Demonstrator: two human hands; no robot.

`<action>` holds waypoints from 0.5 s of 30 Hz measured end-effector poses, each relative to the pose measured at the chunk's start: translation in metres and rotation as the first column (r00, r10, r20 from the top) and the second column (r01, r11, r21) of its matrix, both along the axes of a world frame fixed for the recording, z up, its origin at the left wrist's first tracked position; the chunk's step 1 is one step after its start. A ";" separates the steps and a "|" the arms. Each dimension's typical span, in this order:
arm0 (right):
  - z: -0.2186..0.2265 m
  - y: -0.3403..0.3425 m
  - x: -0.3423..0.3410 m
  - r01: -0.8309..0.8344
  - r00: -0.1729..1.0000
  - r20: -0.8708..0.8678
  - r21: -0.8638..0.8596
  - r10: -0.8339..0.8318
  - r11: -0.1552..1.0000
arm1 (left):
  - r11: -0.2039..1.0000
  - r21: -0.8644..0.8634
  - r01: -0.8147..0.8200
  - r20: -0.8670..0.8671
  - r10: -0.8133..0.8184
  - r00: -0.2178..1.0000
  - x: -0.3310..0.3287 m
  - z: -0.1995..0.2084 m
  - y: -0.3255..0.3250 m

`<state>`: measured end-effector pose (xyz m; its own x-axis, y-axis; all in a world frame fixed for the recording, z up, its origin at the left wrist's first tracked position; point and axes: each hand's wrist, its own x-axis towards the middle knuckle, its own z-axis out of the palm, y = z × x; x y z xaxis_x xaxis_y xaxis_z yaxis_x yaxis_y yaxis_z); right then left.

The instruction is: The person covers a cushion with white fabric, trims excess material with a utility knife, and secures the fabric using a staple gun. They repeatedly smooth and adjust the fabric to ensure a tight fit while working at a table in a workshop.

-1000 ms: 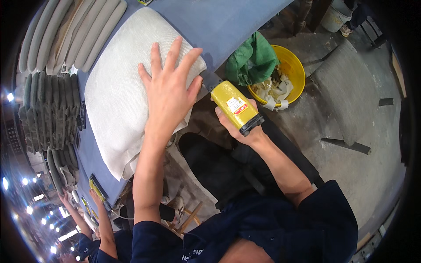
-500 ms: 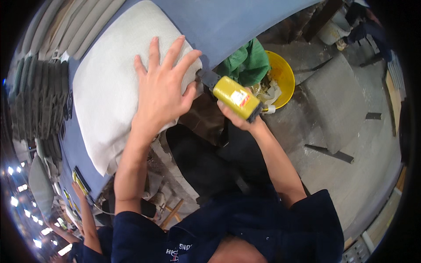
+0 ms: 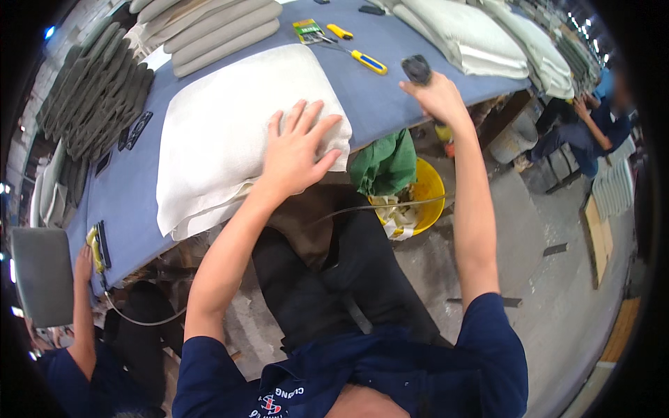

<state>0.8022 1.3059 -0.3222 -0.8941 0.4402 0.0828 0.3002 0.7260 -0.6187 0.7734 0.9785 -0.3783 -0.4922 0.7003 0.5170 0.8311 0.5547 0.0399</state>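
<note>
White and fabric-covered, one cushion [image 3: 237, 132] is laid on the blue bench [image 3: 376, 115], left of the frame's centre and at the front edge, seemingly so that it is kept within easy reach. It is pressed by the left hand [image 3: 296, 157], its fingers spread apart, presumably for steadiness. Right of upper centre, one black-ended tool [image 3: 417, 67] is clamped in the right hand [image 3: 440, 97], well apart from the cushion; its body is mostly hidden. At top centre, one long yellow-handled tool [image 3: 369, 63], one short yellow tool [image 3: 339, 31] and one green packet [image 3: 306, 31] are grouped. Right of centre, one yellow bucket [image 3: 436, 189] is partly hidden by one green cloth [image 3: 383, 164].
</note>
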 end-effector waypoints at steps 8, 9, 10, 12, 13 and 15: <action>-0.062 -0.008 -0.095 0.018 0.994 -0.091 0.636 0.052 0.772 | 0.986 0.089 -0.142 -0.023 0.145 0.989 -0.008 -0.015 0.041; -0.077 -0.016 -0.097 0.051 0.970 -0.202 0.708 0.133 0.704 | 0.993 0.090 -0.078 -0.007 0.079 0.997 -0.015 -0.013 0.035; -0.086 -0.022 -0.104 0.004 0.960 -0.207 0.679 0.186 0.734 | 0.997 0.073 -0.015 0.063 0.011 0.998 -0.026 -0.011 0.025; -0.103 -0.035 -0.118 -0.089 0.935 -0.225 0.601 0.275 0.794 | 0.991 0.044 0.125 0.204 -0.131 0.970 -0.061 -0.001 -0.010; -0.107 -0.035 -0.123 -0.047 0.946 -0.222 0.628 0.237 0.777 | 1.000 0.004 0.005 0.201 -0.006 0.980 -0.075 0.003 -0.030; -0.104 -0.035 -0.142 0.046 0.957 -0.241 0.673 0.160 0.738 | 0.986 0.004 -0.166 0.186 0.163 0.969 -0.094 0.001 -0.059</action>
<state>0.6599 1.2711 -0.4266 -0.8120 0.1276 0.5695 0.1445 0.9894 -0.0157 0.6795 0.9196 -0.3771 -0.6878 0.5924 0.4195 0.7058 0.6808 0.1958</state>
